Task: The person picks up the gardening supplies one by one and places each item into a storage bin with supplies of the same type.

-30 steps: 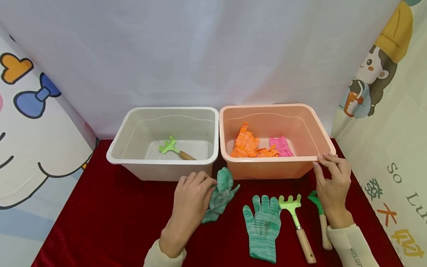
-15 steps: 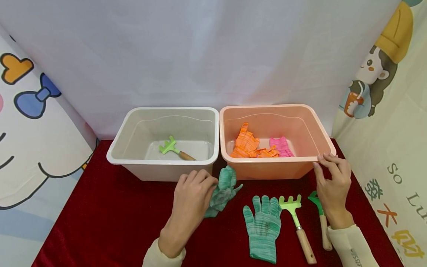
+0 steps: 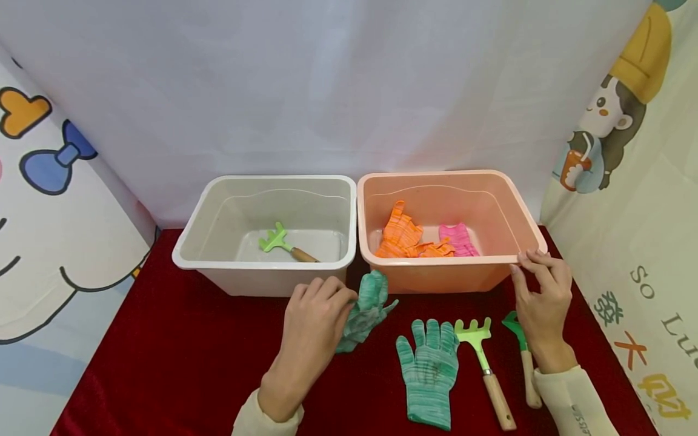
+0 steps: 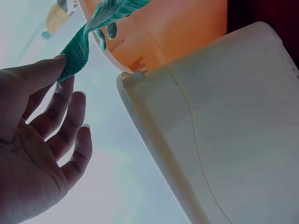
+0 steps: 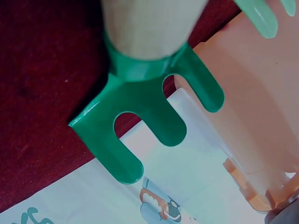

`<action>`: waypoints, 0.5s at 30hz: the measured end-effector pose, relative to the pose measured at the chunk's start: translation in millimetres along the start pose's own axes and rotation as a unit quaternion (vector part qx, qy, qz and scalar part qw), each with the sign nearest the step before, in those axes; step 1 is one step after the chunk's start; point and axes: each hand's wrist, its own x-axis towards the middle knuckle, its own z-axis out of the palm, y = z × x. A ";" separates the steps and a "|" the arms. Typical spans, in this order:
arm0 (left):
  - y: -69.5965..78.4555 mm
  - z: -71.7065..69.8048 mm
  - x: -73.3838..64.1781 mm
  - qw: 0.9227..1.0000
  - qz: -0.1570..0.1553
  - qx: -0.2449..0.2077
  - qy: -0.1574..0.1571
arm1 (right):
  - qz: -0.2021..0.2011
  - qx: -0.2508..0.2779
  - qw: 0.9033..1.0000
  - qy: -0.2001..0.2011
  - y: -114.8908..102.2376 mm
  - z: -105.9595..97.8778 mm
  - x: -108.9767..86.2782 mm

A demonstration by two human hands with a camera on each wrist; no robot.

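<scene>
My left hand pinches a crumpled green knit glove between thumb and fingers, in front of the gap between the two bins. In the left wrist view this glove hangs from my thumb and forefinger, other fingers spread loosely. My right hand holds the front right corner rim of the orange bin, its fingertips on the rim and the thumb against the front. A second green glove, with a dark smudge, lies flat on the red cloth.
A white bin on the left holds a light green hand rake. Inside the orange bin are orange gloves and a pink glove. Another light green rake and a dark green hand fork lie near my right arm.
My left hand has shifted the glove slightly up and to the right, its lower end rising, then barely moved. My right hand stays at the bin's corner.
</scene>
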 end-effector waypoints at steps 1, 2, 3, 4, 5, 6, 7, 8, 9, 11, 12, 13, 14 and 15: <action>0.0 -0.2 -0.1 1.000 0.000 0.000 0.000 | 0.000 -0.001 1.000 -0.001 0.0 -0.1 -0.1; 0.1 -0.4 -0.2 1.000 -0.001 -0.001 0.000 | 0.001 -0.002 1.000 -0.002 0.1 -0.1 -0.1; 0.3 -0.7 -0.4 1.000 -0.001 -0.002 0.000 | 0.001 -0.003 1.000 -0.003 0.1 0.0 -0.1; 0.4 -1.0 -0.5 1.000 -0.001 -0.003 0.000 | 0.001 -0.003 1.000 -0.002 0.2 0.0 0.0; 0.6 -1.2 -0.5 1.000 -0.001 -0.004 0.000 | 0.001 -0.003 1.000 -0.002 0.1 0.1 0.0; 0.8 -1.4 -0.4 1.000 0.000 -0.004 0.000 | 0.001 -0.002 1.000 -0.002 0.1 0.1 0.1; 1.0 -1.7 -0.4 1.000 0.000 -0.005 0.000 | 0.002 -0.003 1.000 -0.002 0.0 0.0 0.2; 1.3 -2.0 -0.2 1.000 0.001 -0.007 0.001 | 0.002 -0.004 1.000 -0.003 -0.1 0.0 0.2; 1.6 -2.4 0.0 1.000 0.001 -0.008 0.000 | 0.002 -0.004 1.000 -0.004 -0.1 -0.1 0.3; 2.2 -3.1 0.6 1.000 0.001 -0.010 -0.002 | 0.003 -0.005 1.000 -0.006 -0.3 -0.3 0.2; 2.7 -3.6 1.0 1.000 0.001 -0.011 -0.003 | 0.004 -0.005 1.000 -0.006 -0.3 -0.4 0.3; 3.2 -4.0 1.5 1.000 0.001 -0.012 -0.003 | 0.004 -0.006 1.000 -0.007 -0.2 -0.4 0.3; 3.8 -4.5 2.0 1.000 0.002 -0.011 -0.004 | 0.004 -0.007 1.000 -0.007 -0.2 -0.5 0.3; 4.4 -5.0 2.5 1.000 0.003 -0.012 -0.004 | 0.004 -0.007 1.000 -0.007 -0.2 -0.5 0.3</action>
